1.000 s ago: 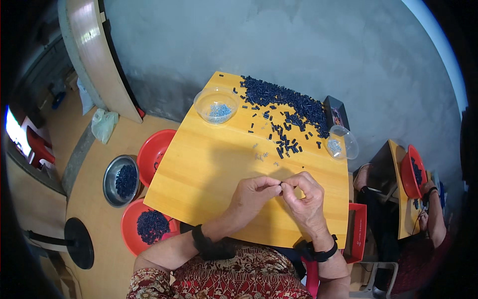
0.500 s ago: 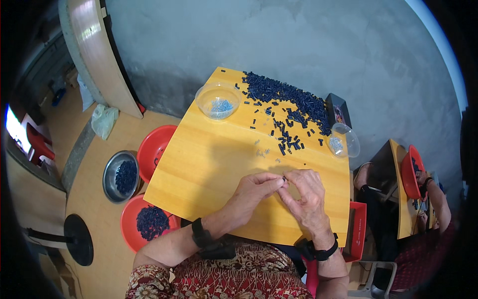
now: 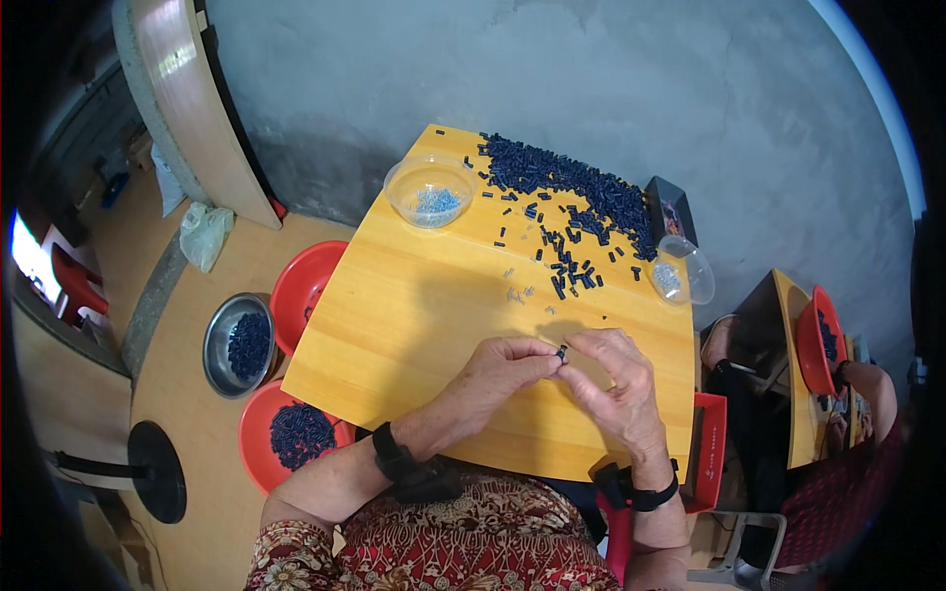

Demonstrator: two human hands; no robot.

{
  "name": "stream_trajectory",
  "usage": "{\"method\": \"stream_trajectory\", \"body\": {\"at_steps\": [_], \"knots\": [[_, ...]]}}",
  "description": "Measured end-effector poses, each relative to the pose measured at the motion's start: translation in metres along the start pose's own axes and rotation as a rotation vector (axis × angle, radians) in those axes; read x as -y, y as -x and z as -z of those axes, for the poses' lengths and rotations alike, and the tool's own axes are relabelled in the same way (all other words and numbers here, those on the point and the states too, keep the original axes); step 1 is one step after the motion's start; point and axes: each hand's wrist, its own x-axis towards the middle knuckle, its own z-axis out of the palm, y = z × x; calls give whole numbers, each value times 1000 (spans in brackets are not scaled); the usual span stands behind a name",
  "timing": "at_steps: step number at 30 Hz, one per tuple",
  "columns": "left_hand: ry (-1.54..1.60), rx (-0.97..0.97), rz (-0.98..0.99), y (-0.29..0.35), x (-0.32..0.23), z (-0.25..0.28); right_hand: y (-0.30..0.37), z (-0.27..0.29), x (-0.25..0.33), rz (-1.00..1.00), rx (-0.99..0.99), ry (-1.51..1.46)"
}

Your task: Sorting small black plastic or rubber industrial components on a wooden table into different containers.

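Note:
Over the near part of the yellow table (image 3: 384,325), my left hand (image 3: 503,374) pinches a small dark cylindrical piece (image 3: 562,353) between thumb and fingertips. My right hand (image 3: 619,384) is just to its right, thumb and forefinger parted around the piece, and I see nothing held in it. Farther off lie loose dark cylindrical pieces (image 3: 572,271), with a large pile of the same pieces (image 3: 562,172) behind them. A few tiny pale clear bits (image 3: 519,295) are scattered between my hands and the pile.
A clear bowl (image 3: 404,202) of small bluish-clear bits stands far left; a smaller clear tub (image 3: 695,276) is at right, by a black box (image 3: 670,212). Red basins (image 3: 251,443) and a metal bowl (image 3: 219,369) sit left. A co-worker's arm (image 3: 872,389) reaches into another red basin (image 3: 810,345).
My right thumb and forefinger have opened and drawn slightly away from the small dark piece. My left hand keeps its pinch in nearly the same place.

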Motion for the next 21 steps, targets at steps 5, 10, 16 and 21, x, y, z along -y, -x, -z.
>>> {"method": "stream_trajectory", "body": {"at_steps": [5, 10, 16, 21], "knots": [[-6, 35, -59, 0, 0, -4, 3, -3, -12, -164, -29, -253], [-112, -3, -124, 0, 4, -4, 4, -9, -7, -111, -64, -131], [-99, -19, -122, 1, 2, -5, 8, -13, -3, -76, -129, -37], [3, -34, -78, 0, 2, -3, 4, -5, 2, -22, -69, 12]]}}
